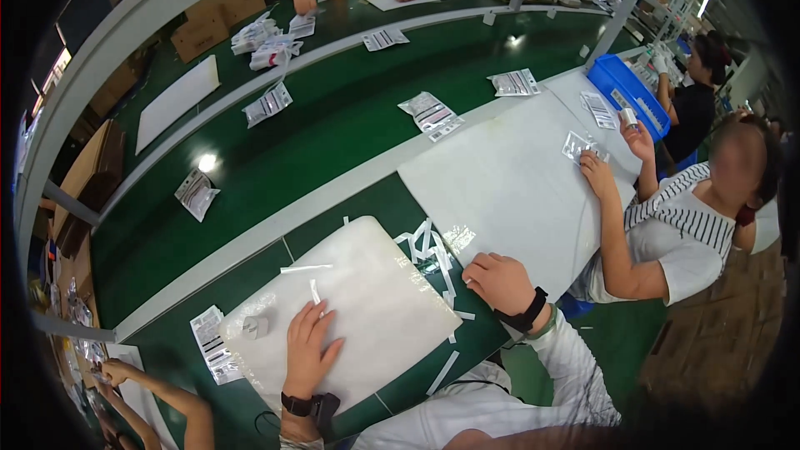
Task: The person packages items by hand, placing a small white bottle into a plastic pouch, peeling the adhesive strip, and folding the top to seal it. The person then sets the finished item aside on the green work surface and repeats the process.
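My left hand [308,350] lies on a white foam mat [375,283], fingers stretched out and open. Just beyond its fingertips is a short white paper strip [314,289]; whether they touch it I cannot tell. A small white block like a plug adapter [254,327] stands on the mat, left of that hand. My right hand [504,285] is closed, fingers curled, over the near corner of a larger white sheet [517,175]; anything in its fingers is hidden. Beside it lies a tangle of white strips [427,246]. Another strip [306,268] rests on the mat's far part.
A printed pouch [214,345] lies left of the mat. Several silver pouches, one a filled pouch [430,113], lie on the green conveyor [342,125] beyond a metal rail. At right, a co-worker [667,233] handles a clear bag near a blue bin [625,93]. Others work across and at left.
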A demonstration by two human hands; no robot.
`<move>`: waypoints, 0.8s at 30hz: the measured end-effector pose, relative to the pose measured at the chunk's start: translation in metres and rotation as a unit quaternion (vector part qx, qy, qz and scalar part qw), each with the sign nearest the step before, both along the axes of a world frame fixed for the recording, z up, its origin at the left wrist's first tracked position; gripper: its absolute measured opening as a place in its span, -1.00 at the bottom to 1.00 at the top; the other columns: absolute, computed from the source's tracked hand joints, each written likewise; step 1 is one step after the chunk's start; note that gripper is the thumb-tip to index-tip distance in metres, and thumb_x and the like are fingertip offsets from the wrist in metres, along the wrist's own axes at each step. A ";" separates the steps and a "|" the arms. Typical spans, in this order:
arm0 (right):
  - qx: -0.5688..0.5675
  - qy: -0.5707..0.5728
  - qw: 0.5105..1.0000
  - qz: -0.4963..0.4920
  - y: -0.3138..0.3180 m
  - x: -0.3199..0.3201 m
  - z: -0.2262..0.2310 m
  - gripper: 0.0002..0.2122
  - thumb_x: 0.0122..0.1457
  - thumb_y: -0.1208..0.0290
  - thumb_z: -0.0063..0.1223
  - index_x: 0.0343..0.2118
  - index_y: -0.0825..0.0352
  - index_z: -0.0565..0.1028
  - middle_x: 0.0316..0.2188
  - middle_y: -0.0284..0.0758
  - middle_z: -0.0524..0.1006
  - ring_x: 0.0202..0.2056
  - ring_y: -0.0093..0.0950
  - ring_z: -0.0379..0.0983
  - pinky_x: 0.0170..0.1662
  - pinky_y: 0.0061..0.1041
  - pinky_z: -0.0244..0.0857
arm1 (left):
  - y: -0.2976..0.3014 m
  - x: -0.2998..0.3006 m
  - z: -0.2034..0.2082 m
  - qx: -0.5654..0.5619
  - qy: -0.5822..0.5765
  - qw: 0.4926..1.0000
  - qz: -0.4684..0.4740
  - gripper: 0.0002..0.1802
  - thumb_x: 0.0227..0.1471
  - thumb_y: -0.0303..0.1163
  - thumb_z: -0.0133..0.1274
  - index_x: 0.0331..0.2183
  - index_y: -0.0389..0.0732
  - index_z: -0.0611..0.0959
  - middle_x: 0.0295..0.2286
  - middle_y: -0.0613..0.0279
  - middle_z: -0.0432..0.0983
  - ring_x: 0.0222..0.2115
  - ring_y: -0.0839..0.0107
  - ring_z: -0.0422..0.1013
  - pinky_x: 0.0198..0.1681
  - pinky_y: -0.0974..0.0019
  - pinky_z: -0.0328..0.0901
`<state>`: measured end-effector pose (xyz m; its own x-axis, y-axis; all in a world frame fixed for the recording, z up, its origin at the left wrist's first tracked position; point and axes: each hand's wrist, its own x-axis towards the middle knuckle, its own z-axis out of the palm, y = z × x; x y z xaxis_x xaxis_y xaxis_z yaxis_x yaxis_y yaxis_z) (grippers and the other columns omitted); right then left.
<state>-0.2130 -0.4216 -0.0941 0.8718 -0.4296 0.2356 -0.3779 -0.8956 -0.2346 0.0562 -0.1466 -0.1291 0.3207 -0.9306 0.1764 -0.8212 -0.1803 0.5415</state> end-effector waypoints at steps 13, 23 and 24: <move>0.115 -0.009 0.993 0.034 0.036 -0.022 0.018 -0.86 -0.03 0.40 0.26 -0.40 0.17 0.52 -0.52 -0.44 0.49 -0.44 -0.37 0.48 -0.39 -0.41 0.38 | -0.001 0.003 0.016 0.018 0.009 1.000 -0.006 -0.42 -0.14 -0.42 0.21 0.01 -0.15 0.55 0.15 0.15 0.32 0.21 0.02 0.15 0.24 0.04 0.07; 0.075 0.018 0.997 -0.020 0.052 -0.024 -0.007 -0.86 -0.01 0.38 0.24 -0.45 0.18 0.45 -0.54 -0.40 0.47 -0.46 -0.36 0.47 -0.40 -0.38 0.36 | -0.003 0.002 0.018 0.026 0.011 1.000 -0.002 -0.44 -0.14 -0.41 0.21 0.00 -0.15 0.56 0.15 0.18 0.32 0.22 0.05 0.14 0.26 0.06 0.05; 0.075 0.017 0.997 -0.021 0.051 -0.025 -0.006 -0.86 -0.01 0.38 0.24 -0.45 0.18 0.45 -0.54 -0.40 0.47 -0.46 -0.36 0.47 -0.40 -0.38 0.36 | -0.003 0.003 0.017 0.025 0.007 1.000 -0.003 -0.44 -0.14 -0.41 0.21 -0.01 -0.15 0.57 0.15 0.18 0.32 0.22 0.05 0.14 0.26 0.06 0.05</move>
<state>-0.2382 -0.3707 -0.1003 0.8588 -0.4938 0.1361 -0.4243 -0.8347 -0.3511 0.0589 -0.1492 -0.1118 0.3164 -0.9403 0.1251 -0.8148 -0.2019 0.5435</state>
